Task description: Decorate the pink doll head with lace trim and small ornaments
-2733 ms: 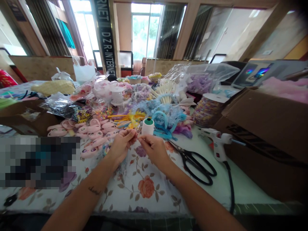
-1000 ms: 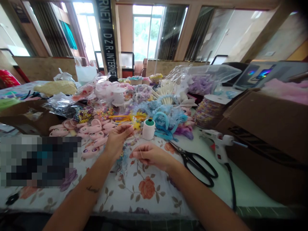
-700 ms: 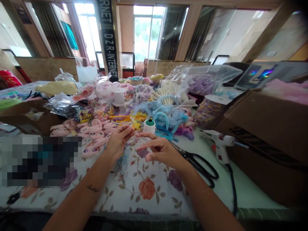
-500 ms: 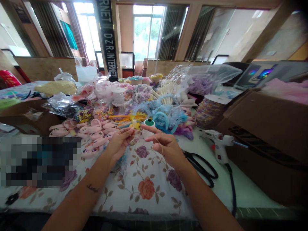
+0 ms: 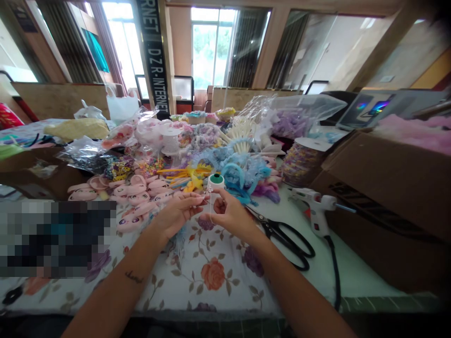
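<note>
My left hand (image 5: pixel 185 209) is closed, thumb and fingertips pinched together on a thin white thread. Facing it, my right hand (image 5: pixel 229 213) has its index finger and thumb apart, with the thread (image 5: pixel 211 205) stretched between them and its other fingers curled in. Both hands are raised above the flowered cloth, fingertips almost meeting. Just behind them stands a white thread spool (image 5: pixel 216 183) with a green top. What lies inside the left pinch besides thread is too small to make out.
Black-handled scissors (image 5: pixel 287 239) lie right of my right hand, near a white glue gun (image 5: pixel 317 211) and a cardboard box (image 5: pixel 387 206). Pink doll-like heads (image 5: pixel 130 220) lie left. Behind are blue fluffy trims (image 5: pixel 243 164), bagged beads (image 5: pixel 120 166) and a wound yarn spool (image 5: pixel 303 162).
My right hand has turned and drawn its fingers in, moving left toward my left hand. The thread now runs upright between its index finger and thumb. The view has shifted slightly.
</note>
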Motion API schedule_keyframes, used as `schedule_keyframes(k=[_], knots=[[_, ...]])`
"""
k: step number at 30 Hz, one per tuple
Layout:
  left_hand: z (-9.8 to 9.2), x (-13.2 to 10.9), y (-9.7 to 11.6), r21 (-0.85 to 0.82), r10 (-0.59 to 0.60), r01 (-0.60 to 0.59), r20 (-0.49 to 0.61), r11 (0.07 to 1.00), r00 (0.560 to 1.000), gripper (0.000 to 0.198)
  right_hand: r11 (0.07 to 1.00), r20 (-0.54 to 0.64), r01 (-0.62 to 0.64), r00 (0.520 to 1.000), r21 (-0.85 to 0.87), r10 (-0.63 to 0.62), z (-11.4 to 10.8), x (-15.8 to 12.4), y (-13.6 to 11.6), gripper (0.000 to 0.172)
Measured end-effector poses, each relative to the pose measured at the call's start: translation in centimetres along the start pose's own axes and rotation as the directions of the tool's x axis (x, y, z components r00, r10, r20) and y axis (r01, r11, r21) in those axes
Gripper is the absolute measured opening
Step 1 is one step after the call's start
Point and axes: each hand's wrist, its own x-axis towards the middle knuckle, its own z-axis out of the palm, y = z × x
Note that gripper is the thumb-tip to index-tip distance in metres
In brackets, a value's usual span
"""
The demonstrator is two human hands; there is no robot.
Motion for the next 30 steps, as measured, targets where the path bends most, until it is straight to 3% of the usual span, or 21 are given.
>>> schedule_keyframes(k=[4,9,14,18,21,25,27,30], knots=[[-0.1,0.2,-0.3,0.037,0.029,-0.029,0.018,0.999,0.999,0.008,0.994,0.043,0.006,0.999,-0.111,-0.001,0.1,-0.1,-0.1,0.053],[-0.2,0.4,-0.5,0.157,0.097,-0.089,-0.048,0.984,0.994,0.011,0.980,0.049,-0.005,0.999,-0.200,0.015,-0.1,0.1,0.0,0.055],[-0.4,0.5,-0.7,0.353,0.173,-0.135,-0.077,0.926,0.982,0.013,0.968,-0.009,0.013,1.000,-0.252,-0.015,-0.5,0.3,0.3,0.064],[-0.4,0.7,-1.0,0.471,0.219,-0.153,-0.088,0.868,0.972,0.014,0.913,-0.090,0.062,0.990,-0.403,-0.107,-0.5,0.3,0.4,0.066],[-0.5,0.8,-1.2,0.537,0.283,-0.179,-0.117,0.824,0.952,0.015,0.794,-0.086,0.136,0.969,-0.592,-0.230,-0.1,0.0,0.4,0.066],[-0.6,1.0,-1.3,0.553,0.357,-0.203,-0.186,0.808,0.916,0.017,0.535,0.054,0.273,0.920,-0.799,-0.388,0.7,-0.4,0.5,0.056],[-0.7,1.1,-1.4,0.512,0.376,-0.222,-0.218,0.830,0.901,0.019,0.432,0.114,0.317,0.894,-0.845,-0.434,1.1,-0.6,0.6,0.051],[-0.8,1.3,-1.4,0.378,0.371,-0.258,-0.266,0.889,0.890,0.022,0.356,0.153,0.372,0.844,-0.857,-0.514,1.6,-0.8,0.9,0.048]])
